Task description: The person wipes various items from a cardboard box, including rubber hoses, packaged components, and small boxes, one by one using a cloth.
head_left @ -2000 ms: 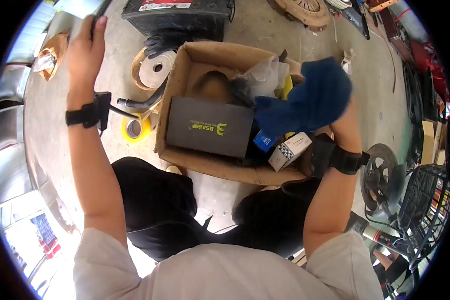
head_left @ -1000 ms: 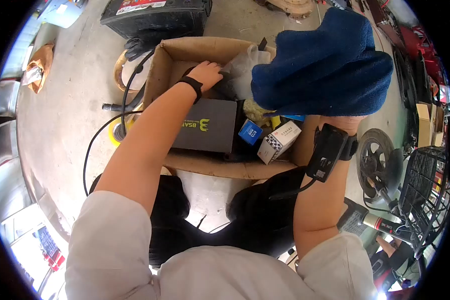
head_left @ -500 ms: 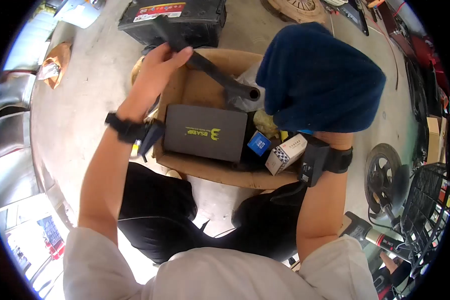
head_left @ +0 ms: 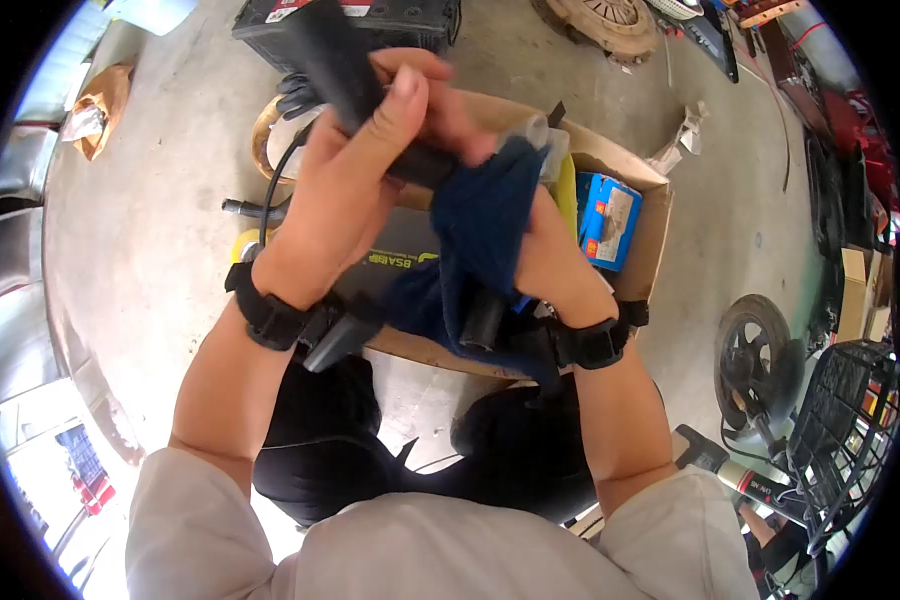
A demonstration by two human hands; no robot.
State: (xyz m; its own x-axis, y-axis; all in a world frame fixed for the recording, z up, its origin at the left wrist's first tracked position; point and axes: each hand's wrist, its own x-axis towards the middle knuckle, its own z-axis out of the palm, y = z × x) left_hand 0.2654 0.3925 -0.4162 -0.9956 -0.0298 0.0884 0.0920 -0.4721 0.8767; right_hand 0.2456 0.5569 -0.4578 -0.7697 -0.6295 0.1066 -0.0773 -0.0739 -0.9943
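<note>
A black rubber hose is raised above the cardboard box, its upper part blurred. My left hand is wrapped round the hose. The dark blue cloth is bunched against the hose's lower part, and my right hand is closed on it, with its fingertips partly hidden. A black tube end shows below the cloth. Beneath my hands, the dark grey box with yellow-green lettering is mostly covered. A blue box lies at the right inside the carton.
A black battery stands behind the carton, with a black glove nearby. At the back right lies a round metal part. A wheel and a black wire basket are on the right. A brown paper bag lies left.
My left hand has brought the hose up and to the right. The cloth, spread over my right hand before, has moved left and down and is now bunched at the hose, uncovering the blue box.
</note>
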